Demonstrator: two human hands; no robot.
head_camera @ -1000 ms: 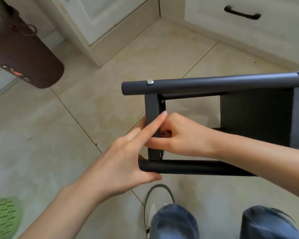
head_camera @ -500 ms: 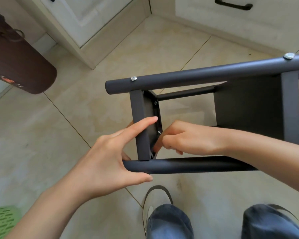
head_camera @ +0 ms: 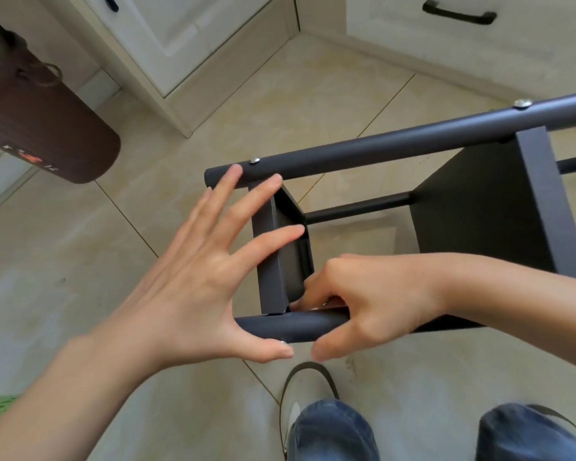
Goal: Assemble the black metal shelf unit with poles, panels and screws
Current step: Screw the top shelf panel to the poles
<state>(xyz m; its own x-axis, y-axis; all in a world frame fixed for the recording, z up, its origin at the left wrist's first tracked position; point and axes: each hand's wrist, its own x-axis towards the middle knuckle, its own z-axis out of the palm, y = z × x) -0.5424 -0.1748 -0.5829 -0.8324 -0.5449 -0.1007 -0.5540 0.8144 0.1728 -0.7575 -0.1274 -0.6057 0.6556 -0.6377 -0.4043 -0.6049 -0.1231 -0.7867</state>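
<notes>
The left hand point(head_camera: 193, 277) spreads its fingers flat against the end panel point(head_camera: 269, 261), thumb under the near pole point(head_camera: 293, 326). The right hand point(head_camera: 373, 301) curls around that pole beside the panel.

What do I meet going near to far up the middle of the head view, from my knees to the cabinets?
Blue denim knee → near black metal pole → short black end panel → thin black crossbar → far black metal pole → beige floor tiles → cream cabinet base.

Shelf unit point(head_camera: 479, 227) on its side on the floor point(head_camera: 80, 261), cabinets point(head_camera: 463, 38) behind, shoe point(head_camera: 308, 390) before it.
</notes>
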